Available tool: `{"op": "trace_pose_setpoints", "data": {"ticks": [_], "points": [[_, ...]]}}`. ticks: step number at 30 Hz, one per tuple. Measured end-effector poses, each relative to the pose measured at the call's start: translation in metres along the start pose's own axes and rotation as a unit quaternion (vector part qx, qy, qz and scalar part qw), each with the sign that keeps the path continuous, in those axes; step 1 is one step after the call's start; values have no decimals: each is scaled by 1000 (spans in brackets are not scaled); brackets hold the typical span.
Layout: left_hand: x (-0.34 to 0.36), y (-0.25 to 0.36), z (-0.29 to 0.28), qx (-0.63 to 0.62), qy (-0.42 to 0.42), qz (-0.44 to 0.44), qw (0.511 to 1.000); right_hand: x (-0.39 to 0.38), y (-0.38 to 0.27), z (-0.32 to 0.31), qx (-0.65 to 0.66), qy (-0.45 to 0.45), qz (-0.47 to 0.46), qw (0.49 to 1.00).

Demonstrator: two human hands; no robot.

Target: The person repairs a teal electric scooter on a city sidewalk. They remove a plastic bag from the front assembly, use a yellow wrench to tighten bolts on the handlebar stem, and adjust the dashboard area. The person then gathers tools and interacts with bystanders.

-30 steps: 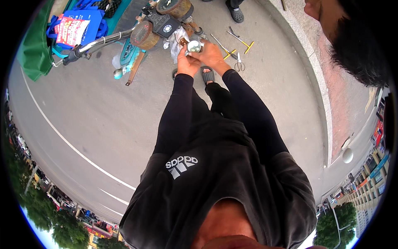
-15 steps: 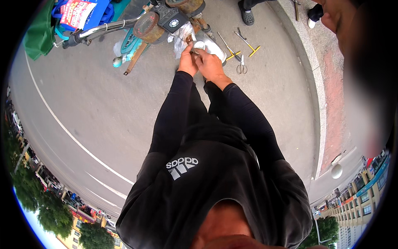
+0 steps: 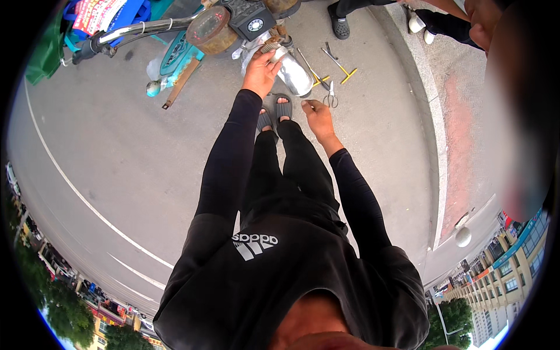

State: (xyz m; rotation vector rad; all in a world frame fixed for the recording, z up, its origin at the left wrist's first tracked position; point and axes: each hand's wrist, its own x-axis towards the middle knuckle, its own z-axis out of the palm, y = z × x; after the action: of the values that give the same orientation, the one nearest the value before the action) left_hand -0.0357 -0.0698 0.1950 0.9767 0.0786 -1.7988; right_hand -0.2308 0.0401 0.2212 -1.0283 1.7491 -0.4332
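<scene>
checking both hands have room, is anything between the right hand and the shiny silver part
Nothing visible stands between the right hand and the shiny silver part. The left hand is at that part's upper left, and the scissors lie to the right, outside that gap.

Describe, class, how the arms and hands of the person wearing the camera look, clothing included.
Long, close-fitting, plain dark sleeves run down to the wrists. Over them sit the looser short sleeves of a faded black top. The left hand and right hand are ungloved; no watch is visible.
</scene>
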Motion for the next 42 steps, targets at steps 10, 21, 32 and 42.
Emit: {"op": "trace_pose_setpoints", "data": {"ticks": [10, 21, 32, 42], "points": [[53, -9, -10, -6, 35, 90, 995, -30, 2, -2, 80, -31, 29, 996], [52, 1, 0, 46, 27, 125, 991, 108, -66, -18, 99, -59, -159, 981], [49, -14, 17, -32, -19, 138, 990, 150, -97, 23, -135, 47, -348, 927], [-119, 15, 77, 675, 107, 416, 600, 138, -97, 13, -75, 35, -267, 960]]}}
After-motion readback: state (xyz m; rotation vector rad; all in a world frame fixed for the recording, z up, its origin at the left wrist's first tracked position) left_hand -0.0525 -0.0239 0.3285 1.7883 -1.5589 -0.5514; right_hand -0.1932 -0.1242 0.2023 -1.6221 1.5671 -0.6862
